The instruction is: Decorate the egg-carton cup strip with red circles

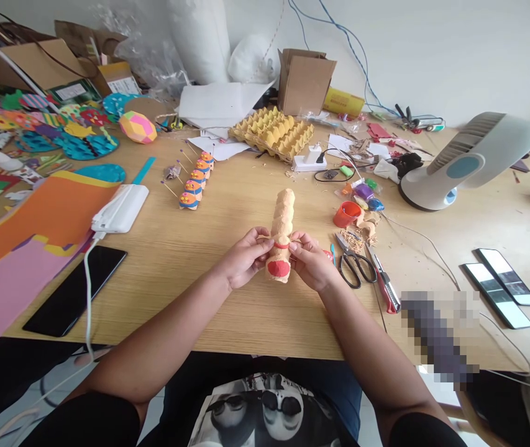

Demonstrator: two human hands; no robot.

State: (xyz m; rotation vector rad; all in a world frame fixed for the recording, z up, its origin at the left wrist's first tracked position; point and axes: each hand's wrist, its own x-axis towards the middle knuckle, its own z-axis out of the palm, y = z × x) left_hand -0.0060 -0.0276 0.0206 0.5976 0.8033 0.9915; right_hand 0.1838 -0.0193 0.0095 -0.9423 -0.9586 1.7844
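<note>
Cardboard strip (pixel 284 214), beige and bumpy, is held over the table (pixel 162 248), in front of the person (pixel 255 410) whom I watch. The left hand (pixel 249 257) pinches one side of it and the right hand (pixel 311 261) pinches the other, both at a thin red band (pixel 282 246). Nearer to the body, the strip carries a red patch (pixel 278 268). Near the right hand lie black-handled scissors (pixel 349 252); an orange and blue painted strip (pixel 194 184) stands well apart, to the left.

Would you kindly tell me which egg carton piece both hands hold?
The narrow pale strip with red on it; the orange and blue strip and the wide yellow tray lie apart, unheld.
</note>
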